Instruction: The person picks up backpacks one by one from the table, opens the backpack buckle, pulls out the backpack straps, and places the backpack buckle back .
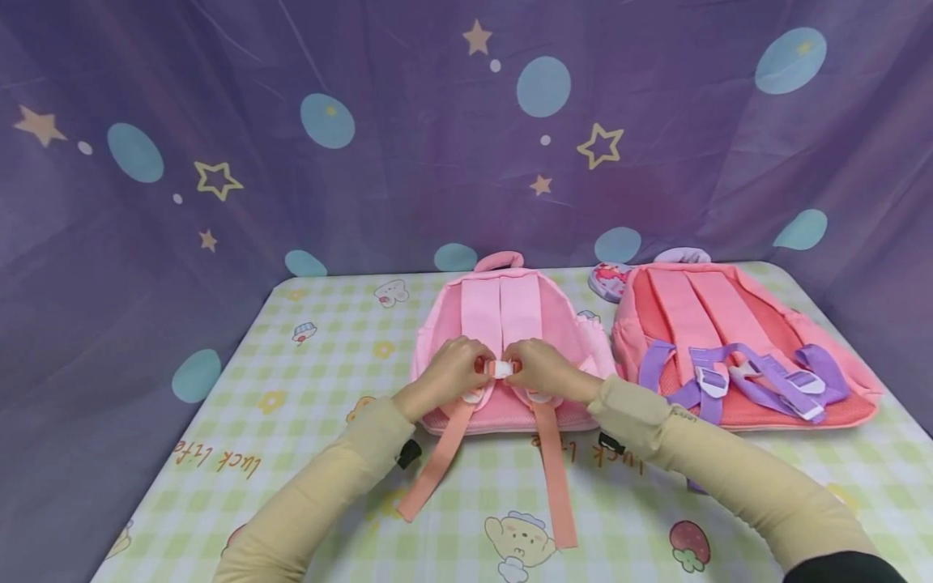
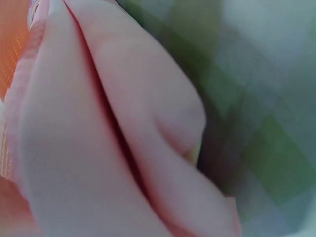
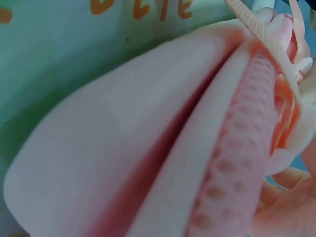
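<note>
A light pink backpack (image 1: 445,332) lies on the table with its shoulder straps facing up. At its middle, a small white buckle (image 1: 501,369) on orange webbing sits between my two hands. My left hand (image 1: 455,372) pinches the buckle's left end, and my right hand (image 1: 547,368) pinches its right end; whether the halves are fully joined is too small to tell. Two loose orange strap ends (image 1: 556,478) hang toward me. Pink backpack fabric (image 2: 138,98) fills much of the left wrist view. In the right wrist view, fingers (image 3: 286,197) show beside the mesh edge (image 3: 232,143).
A coral backpack (image 1: 729,324) with purple straps (image 1: 765,372) and white buckles lies close on the right. Behind it is a small round patterned pouch (image 1: 608,279). A green checked cloth (image 1: 291,486) covers the table; a purple curtain (image 1: 408,162) hangs behind.
</note>
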A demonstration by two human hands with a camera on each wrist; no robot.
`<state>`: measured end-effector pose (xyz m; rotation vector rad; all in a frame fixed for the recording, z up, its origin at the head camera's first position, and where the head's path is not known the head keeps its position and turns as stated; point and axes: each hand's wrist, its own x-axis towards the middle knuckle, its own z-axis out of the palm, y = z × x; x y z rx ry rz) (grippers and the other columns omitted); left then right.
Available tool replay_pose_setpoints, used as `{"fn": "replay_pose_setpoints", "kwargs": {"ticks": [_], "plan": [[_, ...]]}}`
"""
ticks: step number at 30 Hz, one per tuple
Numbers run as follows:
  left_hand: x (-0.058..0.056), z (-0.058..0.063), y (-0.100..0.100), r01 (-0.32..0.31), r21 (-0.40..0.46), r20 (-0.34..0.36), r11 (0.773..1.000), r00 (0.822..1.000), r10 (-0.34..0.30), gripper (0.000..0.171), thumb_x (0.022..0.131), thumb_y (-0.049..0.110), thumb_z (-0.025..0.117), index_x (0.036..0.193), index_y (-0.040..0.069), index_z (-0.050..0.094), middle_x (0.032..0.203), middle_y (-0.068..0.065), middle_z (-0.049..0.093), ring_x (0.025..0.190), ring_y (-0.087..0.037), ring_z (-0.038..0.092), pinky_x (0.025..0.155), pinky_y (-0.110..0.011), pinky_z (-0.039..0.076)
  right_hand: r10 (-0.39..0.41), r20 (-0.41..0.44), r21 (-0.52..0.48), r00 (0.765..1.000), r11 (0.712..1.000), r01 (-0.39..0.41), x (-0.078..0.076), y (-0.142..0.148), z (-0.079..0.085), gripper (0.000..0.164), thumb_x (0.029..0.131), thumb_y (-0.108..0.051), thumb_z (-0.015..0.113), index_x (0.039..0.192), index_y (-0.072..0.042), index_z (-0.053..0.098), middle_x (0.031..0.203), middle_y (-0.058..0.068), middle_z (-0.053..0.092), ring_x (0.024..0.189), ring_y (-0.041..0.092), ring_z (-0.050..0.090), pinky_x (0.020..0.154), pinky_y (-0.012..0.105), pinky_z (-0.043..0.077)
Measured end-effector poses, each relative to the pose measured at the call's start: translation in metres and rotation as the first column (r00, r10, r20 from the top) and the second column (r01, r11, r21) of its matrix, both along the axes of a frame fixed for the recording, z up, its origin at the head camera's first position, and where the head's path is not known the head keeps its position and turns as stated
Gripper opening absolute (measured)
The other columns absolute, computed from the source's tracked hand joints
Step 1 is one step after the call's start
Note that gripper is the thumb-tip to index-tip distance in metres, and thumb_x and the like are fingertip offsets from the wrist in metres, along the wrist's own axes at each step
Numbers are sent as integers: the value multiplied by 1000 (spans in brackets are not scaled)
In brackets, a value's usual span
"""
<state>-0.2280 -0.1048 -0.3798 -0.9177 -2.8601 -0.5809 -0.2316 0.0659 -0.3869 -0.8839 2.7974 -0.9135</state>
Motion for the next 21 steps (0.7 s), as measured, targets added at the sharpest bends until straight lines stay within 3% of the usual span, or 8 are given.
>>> {"fn": "replay_pose_setpoints", "kwargs": {"ticks": [8,21], "plan": [[2,1,0,-18,6,-17,1000,1000,18,17,69,13,72,85,8,68,71,2,59,66,-12,46,65,-28,36,-18,-38,36,999,999,20,4,0,3,18,72,-13,72,85,-3,65,73,2,60,66,13,49,64,26,42],[5,3,1,7,17,-111,1000,994,-5,17,68,10,71,84,7,68,71,0,60,65,-13,49,65,-29,39,26,-136,65,990,998,-17,6,4,4,22,74,-13,70,93,-1,68,79,5,65,67,10,54,65,26,47]]}}
